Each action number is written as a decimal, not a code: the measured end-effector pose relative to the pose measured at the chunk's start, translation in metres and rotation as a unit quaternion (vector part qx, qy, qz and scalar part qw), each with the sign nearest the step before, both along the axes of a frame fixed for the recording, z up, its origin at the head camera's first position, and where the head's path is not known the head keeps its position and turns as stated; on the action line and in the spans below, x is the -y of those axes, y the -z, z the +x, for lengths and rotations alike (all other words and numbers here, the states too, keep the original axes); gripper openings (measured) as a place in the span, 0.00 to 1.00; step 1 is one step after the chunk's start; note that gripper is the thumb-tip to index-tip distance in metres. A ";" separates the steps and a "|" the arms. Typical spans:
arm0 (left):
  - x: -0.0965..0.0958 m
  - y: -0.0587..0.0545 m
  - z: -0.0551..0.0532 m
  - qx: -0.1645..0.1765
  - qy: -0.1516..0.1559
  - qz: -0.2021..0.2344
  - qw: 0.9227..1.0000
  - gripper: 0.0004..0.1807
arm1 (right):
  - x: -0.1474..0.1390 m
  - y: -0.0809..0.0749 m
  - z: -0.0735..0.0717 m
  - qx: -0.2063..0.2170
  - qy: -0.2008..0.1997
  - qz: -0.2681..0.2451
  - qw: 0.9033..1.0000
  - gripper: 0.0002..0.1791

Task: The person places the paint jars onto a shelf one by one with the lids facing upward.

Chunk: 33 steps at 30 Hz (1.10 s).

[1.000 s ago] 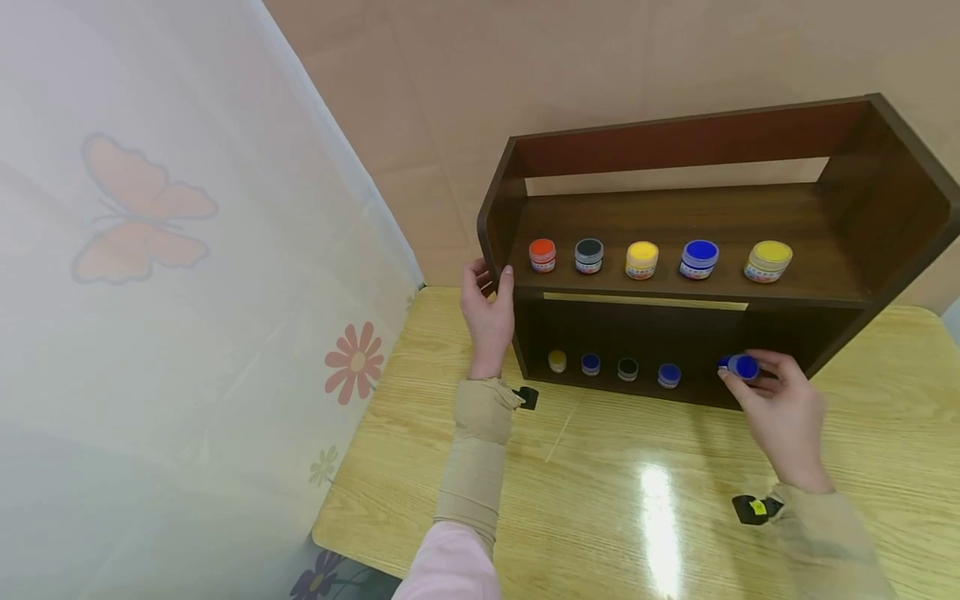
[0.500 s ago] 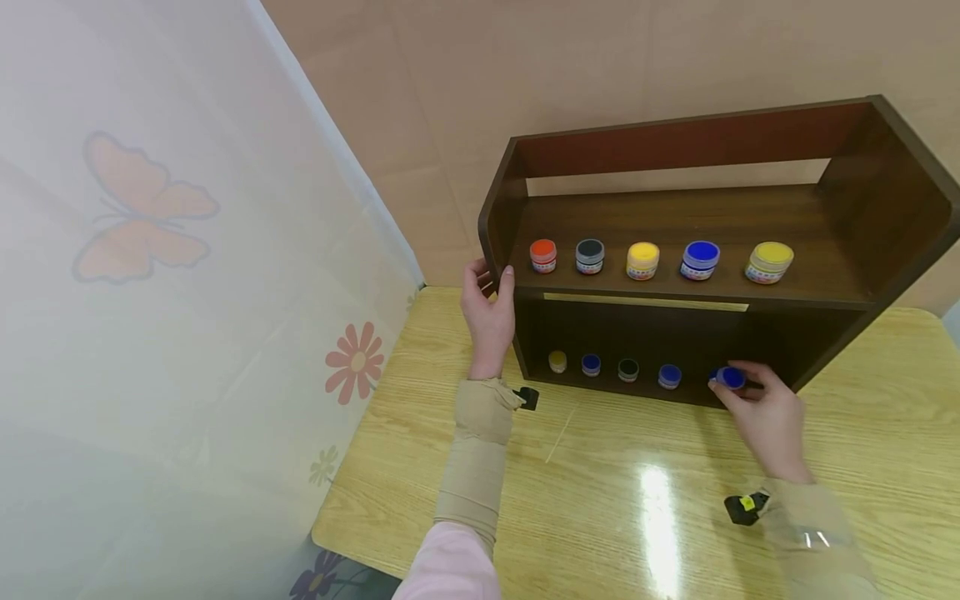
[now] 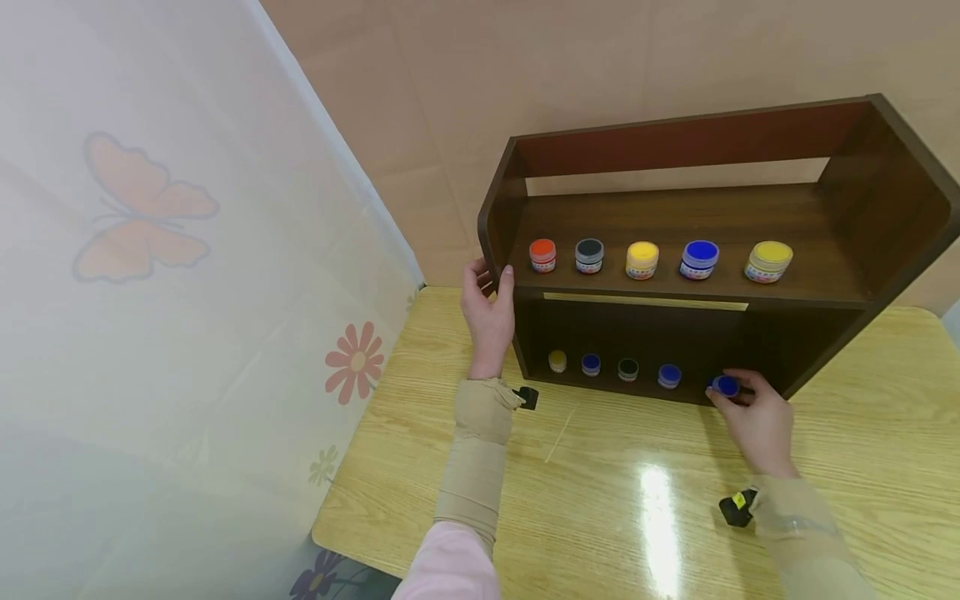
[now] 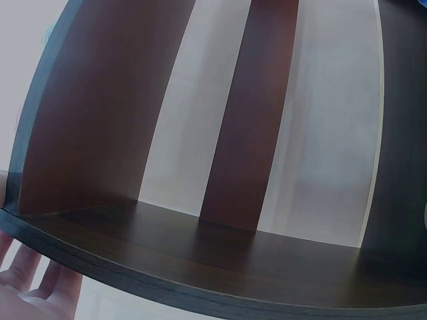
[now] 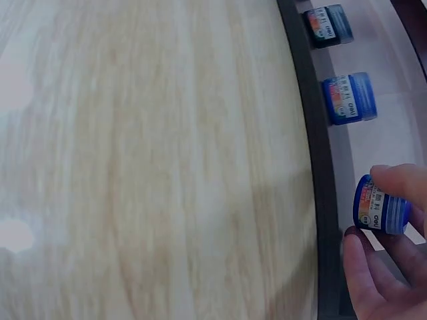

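My right hand (image 3: 761,423) pinches a small blue paint jar (image 3: 726,386) between thumb and fingers at the right end of the lower shelf. In the right wrist view the jar (image 5: 381,205) shows its printed label and ribbed lid, close over the shelf's front edge. My left hand (image 3: 489,321) grips the left side panel of the dark brown wooden rack (image 3: 675,292), thumb at the front edge, other fingers on the outer side. Left of the held jar, another blue jar (image 3: 670,376), a black jar (image 3: 627,369), a blue jar (image 3: 591,364) and a yellow jar (image 3: 557,361) stand in a row.
The upper shelf bears red (image 3: 542,256), dark grey (image 3: 589,256), orange-yellow (image 3: 642,260), blue (image 3: 699,259) and yellow (image 3: 768,262) jars. Under the rack is a light wooden table (image 3: 585,500). A white curtain (image 3: 225,333) with printed flowers hangs on the left.
My right hand has moved left and down toward the lower shelf, with the blue paint jar in its fingers. The left hand has stayed at the side panel.
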<state>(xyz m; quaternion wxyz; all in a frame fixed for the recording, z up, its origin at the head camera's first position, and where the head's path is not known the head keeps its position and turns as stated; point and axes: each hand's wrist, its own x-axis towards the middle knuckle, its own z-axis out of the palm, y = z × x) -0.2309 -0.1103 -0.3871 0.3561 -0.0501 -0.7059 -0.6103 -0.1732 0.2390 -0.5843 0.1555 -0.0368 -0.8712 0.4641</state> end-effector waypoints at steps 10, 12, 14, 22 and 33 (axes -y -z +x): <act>0.000 0.001 -0.001 0.000 0.001 -0.004 1.000 0.11 | 0.000 0.003 -0.007 0.013 0.004 0.008 1.000 0.22; 0.000 0.001 -0.001 -0.001 0.001 -0.002 1.000 0.11 | 0.000 0.003 -0.008 0.013 0.004 0.011 1.000 0.23; 0.000 0.001 -0.001 -0.003 0.001 0.000 1.000 0.11 | 0.000 0.004 -0.009 0.013 0.004 0.014 1.000 0.23; 0.000 0.000 -0.001 -0.002 0.000 0.002 1.000 0.11 | 0.001 0.006 -0.012 0.019 0.010 0.024 0.999 0.24; 0.009 0.029 -0.024 0.000 -0.002 -0.005 1.000 0.13 | 0.001 0.009 -0.014 0.014 0.012 0.042 0.999 0.23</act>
